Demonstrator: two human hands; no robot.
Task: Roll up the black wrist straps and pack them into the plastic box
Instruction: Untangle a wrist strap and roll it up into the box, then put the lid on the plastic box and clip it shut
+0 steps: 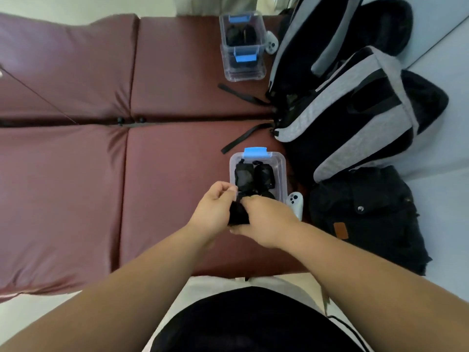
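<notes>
**Strap in hand, box part filled.** A black wrist strap (238, 215) is held between two bare hands just in front of the near plastic box (283, 171), above a maroon padded bench (177, 174). The strap's free end is pinched by the curled fingers of the left hand (215, 207). The bundled part is gripped by the right hand (266, 219), with fingers folded over it and the thumb tucked beneath. The roll is judged nearly formed but not yet closed, and it has not been set in the box.

Two rolled straps (244, 174) are seen side by side at the far end of the open box, below its blue latch (255, 152). Something dark is glimpsed nearer the hands (a third roll, perhaps, though largely hidden). The task is reckoned well under way, with at least this strap left to be finished and packed. How many more remain cannot be told.

The held strap's long axis is seen running away from the person toward the box, with the pinched end pointed at the box's near wall. The packed rolls appear to be laid the same way.

Beyond, two stacked boxes (242, 44) with dark contents are stood beside grey-and-black backpacks (355, 102). A white controller (295, 203) is lodged just right of the near box.
</notes>
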